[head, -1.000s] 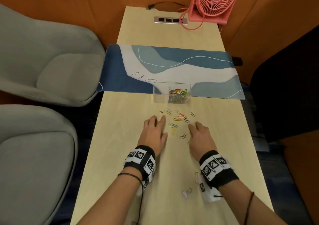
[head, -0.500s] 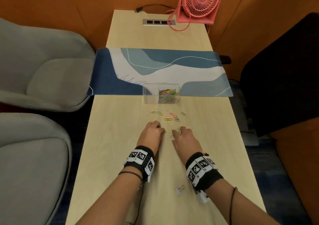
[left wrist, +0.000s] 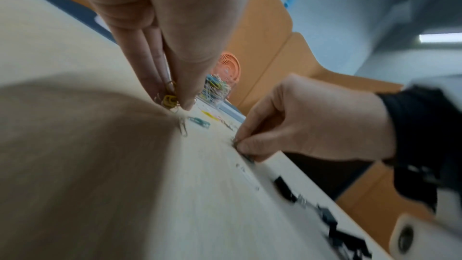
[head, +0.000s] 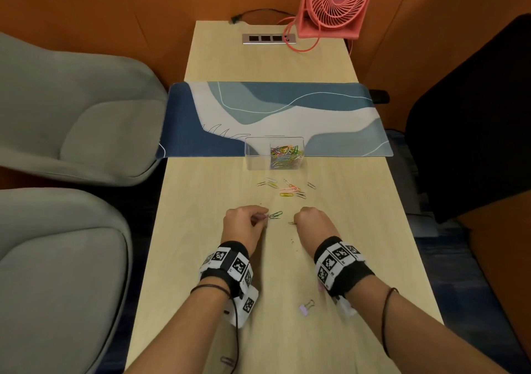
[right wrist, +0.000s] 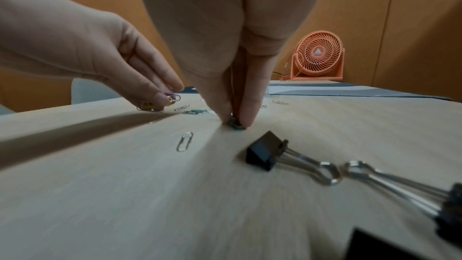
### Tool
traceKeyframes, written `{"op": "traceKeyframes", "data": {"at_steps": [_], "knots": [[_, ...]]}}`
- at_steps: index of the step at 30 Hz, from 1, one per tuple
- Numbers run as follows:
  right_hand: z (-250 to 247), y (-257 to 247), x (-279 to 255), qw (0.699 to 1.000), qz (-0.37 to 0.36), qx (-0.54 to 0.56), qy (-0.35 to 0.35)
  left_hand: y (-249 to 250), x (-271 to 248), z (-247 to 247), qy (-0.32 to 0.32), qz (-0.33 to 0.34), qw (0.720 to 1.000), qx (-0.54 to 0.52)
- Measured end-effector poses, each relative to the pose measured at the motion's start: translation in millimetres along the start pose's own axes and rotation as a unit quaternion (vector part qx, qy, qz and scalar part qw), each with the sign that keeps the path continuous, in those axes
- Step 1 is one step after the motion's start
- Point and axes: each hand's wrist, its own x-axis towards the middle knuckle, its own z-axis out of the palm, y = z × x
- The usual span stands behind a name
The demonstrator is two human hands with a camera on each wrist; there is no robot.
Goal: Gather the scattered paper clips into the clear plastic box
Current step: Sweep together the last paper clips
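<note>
Paper clips between hands and clear plastic box.

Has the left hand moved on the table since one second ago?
Yes. The left hand has drawn back toward the person, farther from the clear plastic box, and its fingers now pinch paper clips.

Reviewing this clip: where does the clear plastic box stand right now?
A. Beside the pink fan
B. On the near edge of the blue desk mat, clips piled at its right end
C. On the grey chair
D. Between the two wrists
B: in the head view the clear plastic box stands on the near edge of the blue desk mat, with coloured clips piled at its right end.
</note>
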Motion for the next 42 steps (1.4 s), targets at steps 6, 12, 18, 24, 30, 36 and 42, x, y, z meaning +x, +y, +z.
{"op": "traceKeyframes", "data": {"at_steps": [6, 12, 18, 24, 30, 36, 42], "knots": [[0, 2, 7, 1.000, -0.010, 0.021, 0.017, 18, 13, -21, 0.016, -0.021, 0.997, -0.068], [6, 30, 15, 0.954, 0.099, 0.264, 0.105, 51, 46, -35, 0.029, 0.058, 0.994, -0.086], [-21, 53, 24, 0.675, 0.222, 0.688, 0.149, 83, 96, -35, 0.088, 0.148, 0.980, -0.105], [-66, 68, 49, 0.604, 0.182, 0.751, 0.195, 86, 139, -12, 0.033, 0.196, 0.976, -0.094], [-78, 78, 80, 0.718, 0.146, 0.633, 0.251, 72, 151, 8, 0.001, 0.198, 0.979, -0.057], [-78, 70, 110, 0.811, 0.062, 0.499, 0.299, 68, 148, 4, -0.018, 0.278, 0.959, 0.055], [-75, 57, 130, 0.928, -0.064, 0.245, 0.272, 55, 135, 2, 0.086, 0.303, 0.949, 0.027]]}}
